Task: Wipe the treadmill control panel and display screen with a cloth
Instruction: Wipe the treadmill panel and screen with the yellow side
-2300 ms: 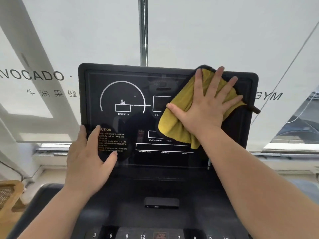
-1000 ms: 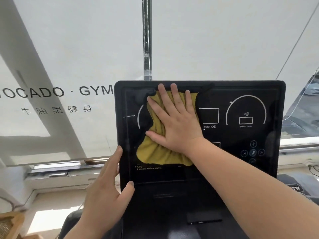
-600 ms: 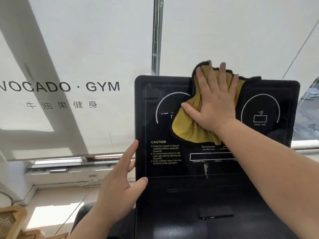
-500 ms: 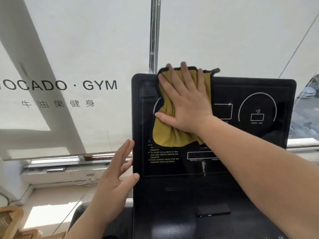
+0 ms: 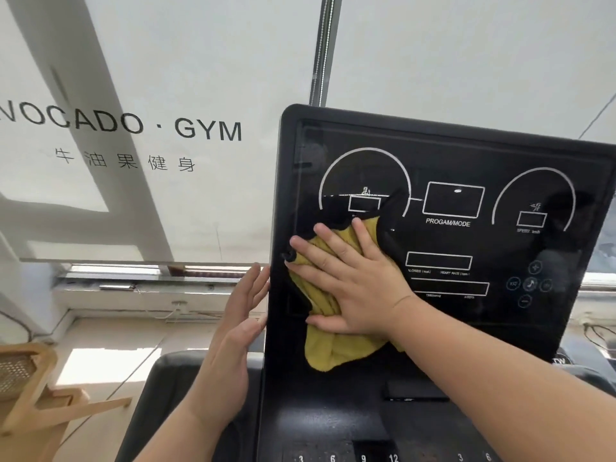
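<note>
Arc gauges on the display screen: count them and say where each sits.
2. One arc gauge is at the display screen's upper left, just above the yellow cloth under the right hand; the other is upper right. The cloth may hide more.

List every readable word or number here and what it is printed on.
"VOCADO · GYM", cut off at left: white blind.
"牛油果健身": same blind, beneath.
"PROGAM/MODE": display screen.
"3 6 9 12 3 6": control panel, bottom edge.
Smaller screen labels: too blurred to read.
</note>
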`<state>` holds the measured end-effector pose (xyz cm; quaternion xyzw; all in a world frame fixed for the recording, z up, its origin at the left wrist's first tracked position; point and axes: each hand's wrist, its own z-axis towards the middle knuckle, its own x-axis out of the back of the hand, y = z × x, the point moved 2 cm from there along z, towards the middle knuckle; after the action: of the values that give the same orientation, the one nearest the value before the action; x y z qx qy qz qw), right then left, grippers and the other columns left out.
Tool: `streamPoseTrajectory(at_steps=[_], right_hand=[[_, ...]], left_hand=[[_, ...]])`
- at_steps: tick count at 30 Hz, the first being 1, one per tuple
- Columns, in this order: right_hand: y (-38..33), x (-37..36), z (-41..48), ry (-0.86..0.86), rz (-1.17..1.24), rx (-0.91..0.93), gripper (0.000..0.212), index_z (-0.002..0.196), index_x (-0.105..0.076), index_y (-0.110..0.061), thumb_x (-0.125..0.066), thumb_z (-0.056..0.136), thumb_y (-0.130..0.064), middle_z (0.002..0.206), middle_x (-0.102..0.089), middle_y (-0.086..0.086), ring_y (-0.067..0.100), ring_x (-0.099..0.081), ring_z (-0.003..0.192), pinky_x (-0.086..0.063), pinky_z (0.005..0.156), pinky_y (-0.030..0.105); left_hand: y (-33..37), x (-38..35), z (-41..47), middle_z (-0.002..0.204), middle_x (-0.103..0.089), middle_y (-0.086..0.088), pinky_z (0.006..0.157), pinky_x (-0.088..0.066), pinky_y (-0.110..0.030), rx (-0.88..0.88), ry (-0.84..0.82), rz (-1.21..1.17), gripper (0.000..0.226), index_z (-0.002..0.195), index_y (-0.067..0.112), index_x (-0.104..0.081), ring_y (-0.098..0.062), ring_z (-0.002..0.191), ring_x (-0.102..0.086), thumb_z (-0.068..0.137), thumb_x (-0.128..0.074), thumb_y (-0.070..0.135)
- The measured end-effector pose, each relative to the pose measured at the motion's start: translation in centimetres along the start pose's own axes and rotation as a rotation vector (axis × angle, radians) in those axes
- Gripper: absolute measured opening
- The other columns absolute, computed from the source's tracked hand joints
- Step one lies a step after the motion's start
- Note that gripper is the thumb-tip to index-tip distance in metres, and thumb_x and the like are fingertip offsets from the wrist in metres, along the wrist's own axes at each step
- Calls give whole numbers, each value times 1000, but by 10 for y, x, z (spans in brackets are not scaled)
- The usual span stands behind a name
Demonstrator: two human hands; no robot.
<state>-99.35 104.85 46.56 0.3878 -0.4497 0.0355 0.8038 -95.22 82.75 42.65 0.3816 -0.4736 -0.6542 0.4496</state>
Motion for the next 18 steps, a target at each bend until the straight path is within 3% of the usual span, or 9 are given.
streamPoseTrajectory(at_steps=[3, 9, 14, 18], right_hand=[[51, 21, 30, 41, -28, -155, 98, 165, -14, -27, -34, 88, -86, 173, -4, 3, 34, 0, 159, 3, 123, 66], [94, 56, 84, 63, 37, -417, 99, 165, -9, -27, -31, 88, -85, 174, -4, 4, 36, 0, 159, -1, 124, 66], [37, 32, 62, 38, 35, -325, 96, 164, -12, -26, -31, 90, -83, 174, -5, 3, 37, 0, 159, 1, 124, 66], [-31, 1, 19, 16, 88, -213, 91, 163, -20, -29, -39, 90, -80, 173, -4, 0, 33, 5, 159, 5, 124, 64]], left_hand=[[0, 0, 0, 154, -45, 19, 113, -36, -44, 35, -13, -71, 59, 153, 36, -32, -5, 146, -36, 97, -25, 18], [-7, 10, 2, 152, -52, 3, 115, -30, -57, 160, 36, -290, 62, 150, 21, -42, -15, 144, -43, 93, -21, 32], [-18, 15, -5, 142, -61, -4, 110, -38, -60, 175, 91, -237, 53, 131, 20, -62, -20, 136, -52, 89, -29, 23], [-30, 15, -13, 133, -66, -8, 106, -44, -61, 196, 158, -197, 51, 127, 14, -64, -24, 129, -58, 89, -31, 21]])
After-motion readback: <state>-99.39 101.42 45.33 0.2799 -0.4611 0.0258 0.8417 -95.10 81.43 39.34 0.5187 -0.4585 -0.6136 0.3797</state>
